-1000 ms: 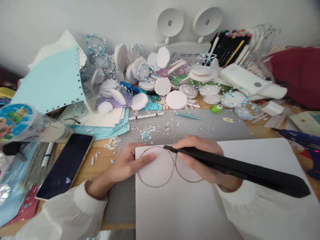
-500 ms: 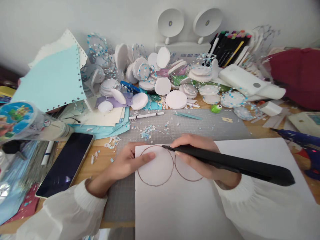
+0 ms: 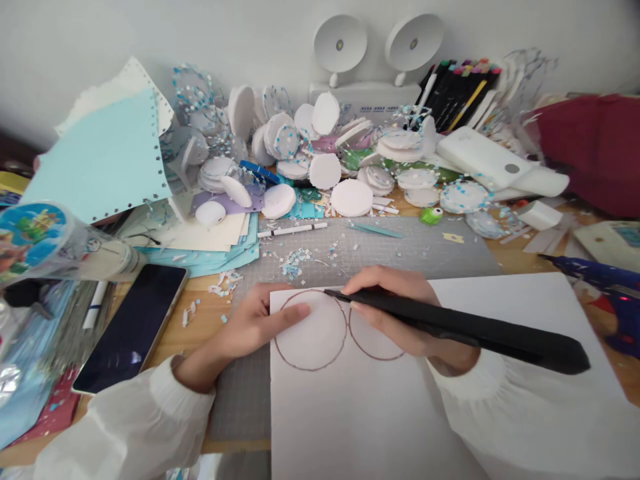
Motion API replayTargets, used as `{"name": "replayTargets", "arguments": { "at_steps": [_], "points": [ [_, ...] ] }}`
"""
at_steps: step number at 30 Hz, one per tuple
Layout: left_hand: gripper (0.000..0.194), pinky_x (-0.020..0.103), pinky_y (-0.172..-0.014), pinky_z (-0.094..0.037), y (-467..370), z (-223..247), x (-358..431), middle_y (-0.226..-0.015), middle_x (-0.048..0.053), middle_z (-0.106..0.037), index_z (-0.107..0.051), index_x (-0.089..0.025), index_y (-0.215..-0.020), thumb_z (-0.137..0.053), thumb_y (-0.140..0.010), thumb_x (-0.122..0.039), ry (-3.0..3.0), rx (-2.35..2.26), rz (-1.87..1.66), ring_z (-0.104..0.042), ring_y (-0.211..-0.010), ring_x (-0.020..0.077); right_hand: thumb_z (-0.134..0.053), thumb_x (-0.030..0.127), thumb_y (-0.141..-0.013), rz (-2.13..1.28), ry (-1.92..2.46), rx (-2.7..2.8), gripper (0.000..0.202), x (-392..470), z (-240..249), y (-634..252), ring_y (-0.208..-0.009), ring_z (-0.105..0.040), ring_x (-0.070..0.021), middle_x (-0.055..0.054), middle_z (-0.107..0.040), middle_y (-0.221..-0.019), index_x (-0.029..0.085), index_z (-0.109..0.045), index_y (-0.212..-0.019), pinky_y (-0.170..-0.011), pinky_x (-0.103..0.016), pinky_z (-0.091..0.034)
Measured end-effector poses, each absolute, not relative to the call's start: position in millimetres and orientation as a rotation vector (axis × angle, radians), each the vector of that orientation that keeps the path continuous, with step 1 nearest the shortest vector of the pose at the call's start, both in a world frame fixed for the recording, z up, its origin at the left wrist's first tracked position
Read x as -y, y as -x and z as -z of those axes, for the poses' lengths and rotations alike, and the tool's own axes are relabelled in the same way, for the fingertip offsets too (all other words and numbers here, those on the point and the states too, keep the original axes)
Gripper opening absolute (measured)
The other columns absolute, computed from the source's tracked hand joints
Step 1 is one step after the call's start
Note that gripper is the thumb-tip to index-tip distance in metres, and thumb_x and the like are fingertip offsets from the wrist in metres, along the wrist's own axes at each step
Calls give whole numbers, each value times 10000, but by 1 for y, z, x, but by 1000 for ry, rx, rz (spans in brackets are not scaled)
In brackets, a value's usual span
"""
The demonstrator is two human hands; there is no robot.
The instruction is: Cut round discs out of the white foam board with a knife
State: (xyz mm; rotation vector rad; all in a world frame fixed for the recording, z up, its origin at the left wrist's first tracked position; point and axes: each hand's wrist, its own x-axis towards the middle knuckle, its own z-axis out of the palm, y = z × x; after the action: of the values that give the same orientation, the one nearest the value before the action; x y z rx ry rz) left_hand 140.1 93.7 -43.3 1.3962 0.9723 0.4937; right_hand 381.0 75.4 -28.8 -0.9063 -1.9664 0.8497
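A large white foam board (image 3: 340, 420), with two brown circle outlines at its far left part, lies over a grey cutting mat (image 3: 240, 407). My left hand (image 3: 257, 323) pinches the board's left edge, its thumb flat on the left circle and the other fingers curled out of sight at the edge. In my right hand (image 3: 395, 303) is a long black craft knife (image 3: 475, 327), gripped near its front end. The dark narrow tip touches the board at the upper rim of the left circle. My right hand covers part of the other circle.
Behind the mat are piled white discs (image 3: 353, 198) and beaded wire. Tweezers (image 3: 377, 231), a white pen (image 3: 293, 230) and paper scraps lie on the mat. A phone (image 3: 133, 327) rests at left, a blue glue gun (image 3: 595, 277) at right.
The view has shifted very slightly. Both hands, the knife and the board keep practically the same places, with the knife's tip still on the left circle's upper rim.
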Motion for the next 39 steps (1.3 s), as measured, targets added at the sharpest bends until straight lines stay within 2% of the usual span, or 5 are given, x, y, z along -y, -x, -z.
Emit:
{"name": "replayTargets", "arguments": {
  "at_steps": [11,22,30,35,39],
  "points": [
    [352,184,-460,-327,-140,44,-93,-626,-20,-499,-545,-145,-688,-613,-849,-451,-1406,-976,-505,-449,-553,87,-527,114,-846,-792,869,2018,174,-76,26,-377,-709,-612,-122,-29,-664,-804,182,-608,-985,-652,-243,-468],
    [357,180,-441,-291,-139,44,-94,-608,-28,-459,-539,-144,-670,-609,-849,-445,-1438,-969,-501,-408,-537,76,-526,124,-831,-782,906,1939,143,-73,26,-377,-633,-580,-109,0,-619,-735,199,-600,-927,-589,-235,-445],
    [358,181,-439,-301,-138,46,-93,-612,-24,-480,-562,-142,-687,-609,-849,-457,-1439,-984,-500,-420,-535,79,-521,119,-845,-653,839,2068,177,-73,34,-377,-640,-560,-128,7,-596,-705,203,-598,-979,-643,-279,-469],
    [364,184,-439,-294,-139,46,-94,-595,-32,-467,-540,-145,-659,-617,-843,-448,-1438,-961,-511,-412,-518,73,-502,123,-843,-718,878,2044,180,-72,27,-376,-618,-552,-147,-3,-582,-682,232,-589,-958,-618,-301,-460],
    [363,184,-437,-282,-140,44,-95,-589,-36,-444,-527,-145,-642,-620,-842,-433,-1429,-956,-513,-400,-519,70,-508,126,-839,-725,885,2012,138,-72,24,-377,-585,-535,-122,13,-570,-666,214,-591,-905,-582,-268,-440]
  ]
}}
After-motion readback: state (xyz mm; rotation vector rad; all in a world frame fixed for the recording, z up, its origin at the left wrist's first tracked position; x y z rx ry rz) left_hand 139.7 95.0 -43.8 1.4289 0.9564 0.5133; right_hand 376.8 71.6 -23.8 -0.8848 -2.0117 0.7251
